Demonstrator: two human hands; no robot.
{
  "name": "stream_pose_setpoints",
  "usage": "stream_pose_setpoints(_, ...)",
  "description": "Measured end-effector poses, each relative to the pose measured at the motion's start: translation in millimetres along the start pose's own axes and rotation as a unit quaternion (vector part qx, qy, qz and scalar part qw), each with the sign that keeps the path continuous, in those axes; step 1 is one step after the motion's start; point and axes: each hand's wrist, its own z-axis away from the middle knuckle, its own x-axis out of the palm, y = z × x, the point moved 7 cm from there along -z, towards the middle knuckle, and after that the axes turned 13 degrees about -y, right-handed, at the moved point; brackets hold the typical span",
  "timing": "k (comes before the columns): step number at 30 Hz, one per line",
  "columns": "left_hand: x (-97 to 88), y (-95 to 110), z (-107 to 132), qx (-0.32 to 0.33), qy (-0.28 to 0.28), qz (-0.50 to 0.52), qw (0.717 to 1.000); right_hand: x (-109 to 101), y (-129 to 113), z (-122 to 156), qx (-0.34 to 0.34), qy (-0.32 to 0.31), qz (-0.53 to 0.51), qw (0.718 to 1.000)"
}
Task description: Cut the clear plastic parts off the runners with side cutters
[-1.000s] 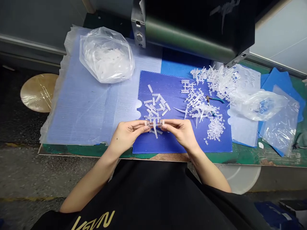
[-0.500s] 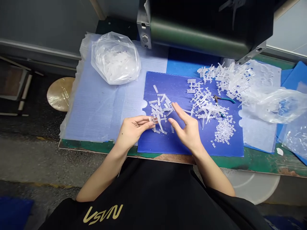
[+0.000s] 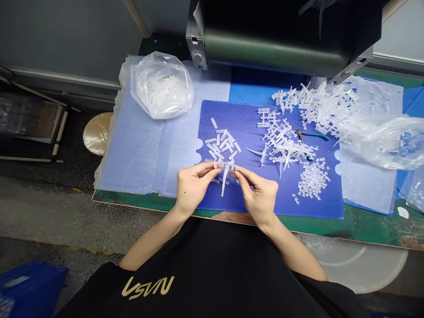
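Note:
Between my hands is a translucent plastic sprue (image 3: 225, 176) with small moulded parts on its ends and a long curved stem hanging down. My left hand (image 3: 195, 185) pinches its left end. At its right end, my right hand (image 3: 260, 194) has thumb and forefinger closed on it. Just beyond my fingers, loose toothed plastic strips (image 3: 225, 142) lie on the dark blue corrugated sheet (image 3: 245, 119). Right of them is a heap of uncut sprues (image 3: 281, 141), with teal-handled nippers (image 3: 314, 135) among them. Small clear pieces (image 3: 313, 181) form a pile nearer me.
A clear bag of white pieces (image 3: 164, 92) stands at the back left. More sprues (image 3: 327, 104) and a crumpled plastic bag (image 3: 387, 141) lie to the right. A dark roller (image 3: 274, 53) overhangs the table's back. Below the right edge is a pale round tub (image 3: 357, 265).
My right hand has gone from open and apart to gripping the sprue's right end. The sprue now hangs more upright between both hands. The view has shifted slightly.

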Motion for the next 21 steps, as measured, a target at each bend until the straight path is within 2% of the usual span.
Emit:
stream_pose_setpoints(5, 4.6, 0.7, 1.2, 0.016, 0.03, -0.025, 0.999, -0.3, -4.7, 9.6, -0.012, 0.014, 0.012, 1.0)
stream_pose_setpoints(7, 8.3, 2.8, -1.0, 0.023, 0.009, -0.037, 0.999, -4.4, -2.3, 9.7, -0.009, 0.02, 0.016, 1.0)
stream_pose_setpoints(10, 15.2, 8.0, -7.1, 0.03, -0.065, -0.047, 0.996, -19.5, 4.3, 3.3, 0.0, 0.005, 0.02, 1.0)
stream_pose_setpoints(13, 18.7, 11.5, -17.9, 0.042, -0.146, -0.09, 0.984, -53.6, 9.0, -7.5, 0.006, 0.006, 0.041, 0.999)
stream_pose_setpoints(15, 15.0, 14.4, -28.6, 0.086, -0.154, -0.192, 0.965, -86.2, 9.8, -15.7, 0.002, 0.028, 0.07, 0.997)
stream_pose_setpoints(17, 9.5, 15.2, -41.3, 0.137, -0.138, -0.295, 0.935, -118.4, 8.1, -24.7, -0.018, 0.044, 0.137, 0.99)
stream_pose_setpoints(19, 6.3, 12.5, -55.7, 0.167, -0.142, -0.339, 0.915, -143.0, 7.6, -34.2, -0.039, 0.041, 0.239, 0.969)
stream_pose_setpoints(21, 7.4, 11.6, -71.1, 0.187, -0.165, -0.358, 0.9, -158.5, 12.3, -43.0, -0.046, 0.028, 0.317, 0.947)
